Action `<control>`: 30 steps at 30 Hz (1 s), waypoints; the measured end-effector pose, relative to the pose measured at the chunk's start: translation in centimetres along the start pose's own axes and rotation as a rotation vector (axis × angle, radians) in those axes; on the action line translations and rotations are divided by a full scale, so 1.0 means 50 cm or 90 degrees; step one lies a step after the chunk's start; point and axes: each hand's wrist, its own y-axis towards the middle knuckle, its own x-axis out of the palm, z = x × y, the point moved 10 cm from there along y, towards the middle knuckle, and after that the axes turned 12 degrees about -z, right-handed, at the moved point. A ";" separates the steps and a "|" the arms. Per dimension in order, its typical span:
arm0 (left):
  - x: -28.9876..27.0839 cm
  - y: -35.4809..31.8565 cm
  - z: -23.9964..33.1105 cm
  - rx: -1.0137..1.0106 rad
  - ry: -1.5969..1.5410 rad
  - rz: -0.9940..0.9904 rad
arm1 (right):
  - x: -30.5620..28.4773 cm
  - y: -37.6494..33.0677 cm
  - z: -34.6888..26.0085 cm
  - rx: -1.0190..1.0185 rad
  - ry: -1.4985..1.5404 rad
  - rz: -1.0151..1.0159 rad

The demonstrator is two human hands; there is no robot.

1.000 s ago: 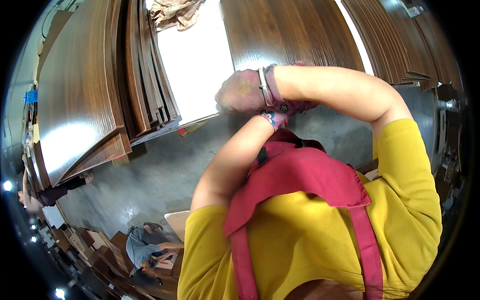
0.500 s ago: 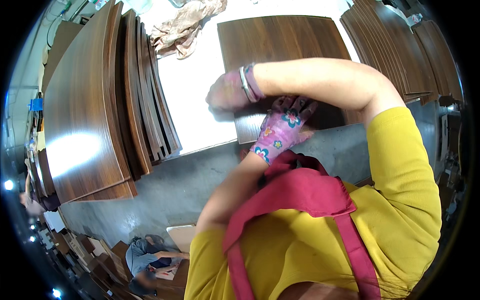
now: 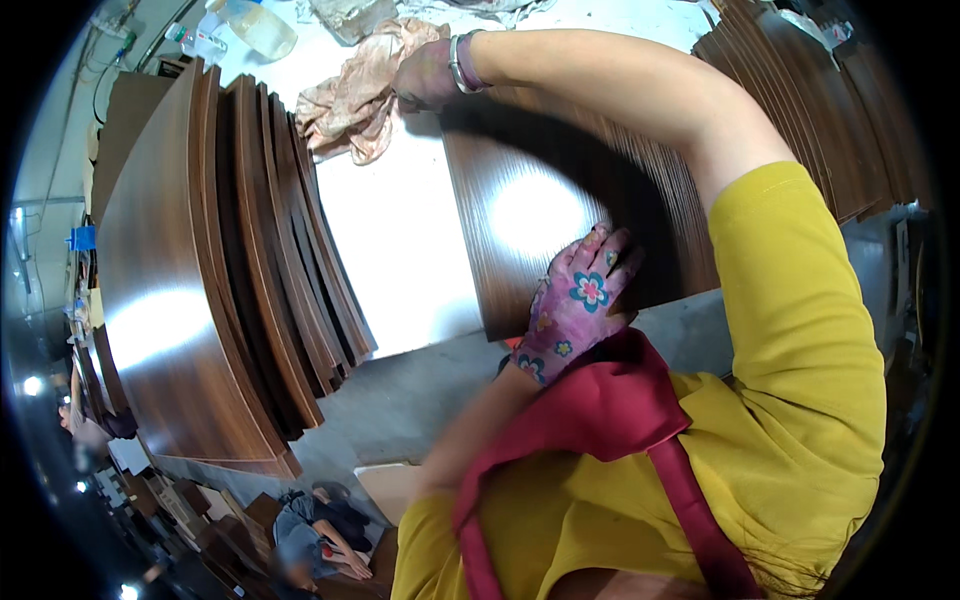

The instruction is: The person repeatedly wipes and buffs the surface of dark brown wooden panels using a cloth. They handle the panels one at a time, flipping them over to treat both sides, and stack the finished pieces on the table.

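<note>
A dark wood-grain panel (image 3: pixel 520 255) lies on the white worktop in front of me. My left hand (image 3: pixel 590 290), in a pink flowered glove, rests on its near part with the fingers spread. My right arm reaches across to the panel's far left corner. There my right hand (image 3: pixel 428 78), in a purple glove with a silver-coloured band at the wrist, is closed and overlaps a crumpled brownish-pink cloth (image 3: pixel 350 95). What its fingers hold, if anything, is hidden.
Dark brown panels (image 3: pixel 165 290) stand stacked on the left. Another panel stack (image 3: pixel 790 100) is at the far right. A cloudy plastic bottle (image 3: pixel 258 28) and a smaller clear bottle (image 3: pixel 195 42) are at the far left. A co-worker (image 3: pixel 320 530) sits at lower left.
My right hand has moved away from me along the panel's left edge to the cloth. My left hand stays on the panel. The view has shifted, with bottles now showing at the back.
</note>
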 end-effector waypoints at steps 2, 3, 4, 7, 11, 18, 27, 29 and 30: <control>0.004 0.009 -0.005 -0.010 -0.014 -0.030 | -0.031 -0.014 0.043 0.064 -0.040 0.076; 0.009 0.015 0.001 -0.006 -0.019 -0.050 | -0.029 -0.025 0.085 0.097 -0.076 0.133; 0.015 0.020 0.008 -0.006 -0.011 -0.052 | -0.006 -0.042 0.155 0.139 -0.109 0.188; 0.027 0.013 -0.005 -0.021 0.010 -0.031 | 0.002 -0.165 0.215 0.346 0.085 0.131; -0.015 -0.020 -0.045 -0.122 -0.078 -0.007 | 0.113 -0.467 0.168 0.267 0.447 0.508; -0.033 -0.300 -0.163 -0.378 -0.341 0.177 | 0.524 -0.925 -0.066 0.472 0.965 0.840; -0.056 -0.301 -0.123 -0.502 -0.871 0.196 | 0.545 -0.873 -0.138 0.295 1.024 0.785; -0.103 -0.264 -0.092 -0.471 -0.842 0.087 | 0.550 -0.870 -0.146 0.227 1.118 0.818; -0.125 -0.240 -0.089 -0.367 -0.865 0.148 | 0.550 -0.866 -0.146 0.199 1.133 0.826</control>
